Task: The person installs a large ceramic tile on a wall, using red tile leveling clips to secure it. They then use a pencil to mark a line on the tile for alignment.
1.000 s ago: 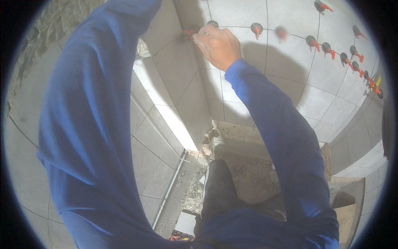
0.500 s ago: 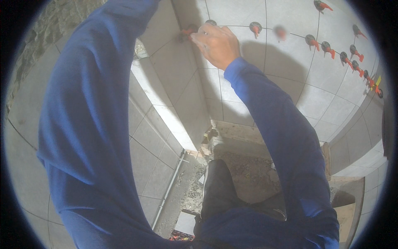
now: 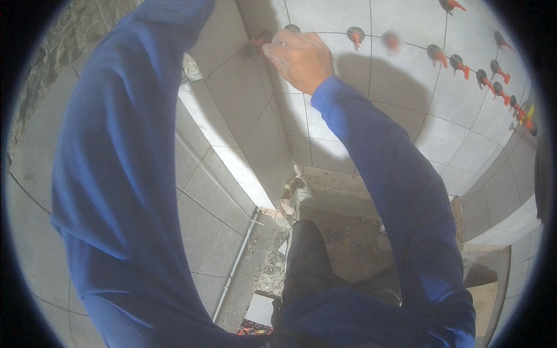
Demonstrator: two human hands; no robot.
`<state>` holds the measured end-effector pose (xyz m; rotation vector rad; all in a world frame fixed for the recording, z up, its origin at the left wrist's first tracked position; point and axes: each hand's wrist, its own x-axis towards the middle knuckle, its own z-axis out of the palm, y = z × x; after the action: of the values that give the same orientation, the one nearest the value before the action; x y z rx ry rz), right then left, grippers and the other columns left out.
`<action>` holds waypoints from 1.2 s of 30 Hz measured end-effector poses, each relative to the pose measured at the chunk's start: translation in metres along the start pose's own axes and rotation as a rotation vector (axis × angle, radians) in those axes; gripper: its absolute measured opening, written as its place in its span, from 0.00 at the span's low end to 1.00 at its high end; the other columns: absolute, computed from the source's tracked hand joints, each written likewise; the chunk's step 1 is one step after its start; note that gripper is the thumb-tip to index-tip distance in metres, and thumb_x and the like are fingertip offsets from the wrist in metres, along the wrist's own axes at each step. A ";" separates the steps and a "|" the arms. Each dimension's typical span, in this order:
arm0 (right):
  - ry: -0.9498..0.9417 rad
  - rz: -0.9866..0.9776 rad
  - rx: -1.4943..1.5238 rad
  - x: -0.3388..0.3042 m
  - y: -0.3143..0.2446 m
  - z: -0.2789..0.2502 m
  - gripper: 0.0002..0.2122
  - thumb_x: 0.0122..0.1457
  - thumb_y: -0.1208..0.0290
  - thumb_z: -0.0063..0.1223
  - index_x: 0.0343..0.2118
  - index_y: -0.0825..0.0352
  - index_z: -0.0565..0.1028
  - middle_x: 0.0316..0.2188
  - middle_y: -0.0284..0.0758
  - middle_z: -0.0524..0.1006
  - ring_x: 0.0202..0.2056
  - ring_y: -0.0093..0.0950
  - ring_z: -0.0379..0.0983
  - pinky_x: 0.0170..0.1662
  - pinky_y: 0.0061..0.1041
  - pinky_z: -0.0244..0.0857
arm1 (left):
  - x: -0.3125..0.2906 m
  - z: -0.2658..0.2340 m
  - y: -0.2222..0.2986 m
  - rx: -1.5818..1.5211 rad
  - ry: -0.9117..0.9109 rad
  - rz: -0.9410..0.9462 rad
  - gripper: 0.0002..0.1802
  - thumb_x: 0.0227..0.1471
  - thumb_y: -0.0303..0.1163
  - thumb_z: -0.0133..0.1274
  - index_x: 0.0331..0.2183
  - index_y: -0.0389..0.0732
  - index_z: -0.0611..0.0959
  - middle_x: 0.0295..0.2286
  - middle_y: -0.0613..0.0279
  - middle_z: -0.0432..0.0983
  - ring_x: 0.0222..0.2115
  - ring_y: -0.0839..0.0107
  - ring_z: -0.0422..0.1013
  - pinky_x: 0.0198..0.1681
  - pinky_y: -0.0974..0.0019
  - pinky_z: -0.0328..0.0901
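My right hand is raised to the tiled wall near its inner corner. Its fingers are closed in a pinch around a red tile leveling clip, which looks smeared and is partly covered by the fingertips. Just above the knuckles, another round dark leveler sits on a tile joint. To the right of the hand, a red-handled leveler stands on the same joint. My left arm in its blue sleeve reaches up past the top edge, so the left hand is out of sight.
Several more red levelers run along the joints to the right. A white-edged ledge juts out at the left of the corner. Below lie a rubble-strewn floor, a thin pipe and a pale tile piece.
My right hand has shifted slightly left, and a bit more of the red clip shows beside the fingertips. The whole view has moved a little; the left arm stays raised.
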<state>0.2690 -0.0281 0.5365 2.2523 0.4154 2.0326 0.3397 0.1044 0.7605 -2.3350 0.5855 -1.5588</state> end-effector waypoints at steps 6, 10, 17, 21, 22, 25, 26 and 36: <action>-0.036 -0.074 -0.029 0.003 0.004 0.003 0.04 0.53 0.71 0.59 0.30 0.54 0.82 0.27 0.23 0.73 0.28 0.25 0.71 0.33 0.27 0.60 | 0.002 0.005 -0.001 -0.034 0.016 -0.005 0.13 0.51 0.32 0.51 0.35 0.40 0.87 0.36 0.49 0.82 0.41 0.54 0.78 0.42 0.52 0.71; -0.047 -0.172 -0.085 0.010 0.004 -0.001 0.03 0.54 0.71 0.55 0.25 0.56 0.79 0.26 0.25 0.70 0.30 0.26 0.72 0.35 0.29 0.61 | 0.003 0.007 -0.002 -0.011 0.030 -0.002 0.13 0.51 0.32 0.51 0.35 0.40 0.87 0.37 0.50 0.82 0.41 0.54 0.78 0.42 0.52 0.71; -0.344 0.045 -0.021 0.026 -0.006 -0.006 0.07 0.58 0.70 0.52 0.35 0.59 0.81 0.31 0.33 0.73 0.32 0.35 0.75 0.34 0.38 0.69 | 0.003 0.005 -0.002 -0.023 0.048 0.015 0.14 0.50 0.30 0.49 0.35 0.40 0.87 0.38 0.50 0.82 0.41 0.55 0.78 0.43 0.53 0.71; -0.371 0.094 0.012 0.033 -0.006 -0.006 0.08 0.57 0.71 0.52 0.37 0.59 0.82 0.32 0.35 0.73 0.32 0.36 0.75 0.35 0.37 0.71 | 0.004 0.005 -0.004 -0.012 0.031 0.025 0.14 0.50 0.31 0.50 0.35 0.40 0.88 0.36 0.50 0.82 0.41 0.54 0.79 0.42 0.53 0.71; -0.337 0.066 0.023 0.035 -0.006 -0.006 0.08 0.57 0.72 0.52 0.37 0.59 0.82 0.32 0.35 0.73 0.33 0.37 0.75 0.35 0.37 0.71 | 0.004 0.006 -0.004 -0.013 0.029 0.021 0.14 0.50 0.31 0.50 0.35 0.40 0.88 0.36 0.50 0.82 0.40 0.54 0.79 0.42 0.53 0.71; -0.407 -0.003 -0.008 0.040 -0.008 -0.007 0.09 0.55 0.74 0.52 0.37 0.60 0.81 0.32 0.35 0.73 0.34 0.38 0.75 0.36 0.38 0.71 | 0.004 0.007 -0.004 -0.018 0.040 0.018 0.13 0.50 0.31 0.50 0.34 0.41 0.88 0.36 0.50 0.82 0.40 0.54 0.79 0.41 0.53 0.72; -0.486 -0.048 -0.069 0.042 -0.010 -0.007 0.09 0.55 0.75 0.52 0.37 0.60 0.81 0.33 0.35 0.73 0.34 0.38 0.75 0.37 0.38 0.71 | 0.004 0.007 -0.005 -0.020 0.049 0.018 0.13 0.50 0.31 0.50 0.34 0.41 0.88 0.36 0.50 0.82 0.40 0.54 0.79 0.41 0.53 0.72; -0.501 0.176 0.142 0.045 -0.007 -0.010 0.10 0.56 0.74 0.53 0.40 0.63 0.81 0.37 0.40 0.79 0.39 0.44 0.76 0.44 0.38 0.71 | 0.005 0.007 -0.002 -0.027 0.043 0.003 0.12 0.48 0.32 0.53 0.33 0.40 0.88 0.34 0.49 0.82 0.39 0.53 0.79 0.40 0.53 0.72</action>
<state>0.2622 -0.0113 0.5789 2.8517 0.3326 1.4508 0.3486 0.1038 0.7626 -2.3240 0.6230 -1.6134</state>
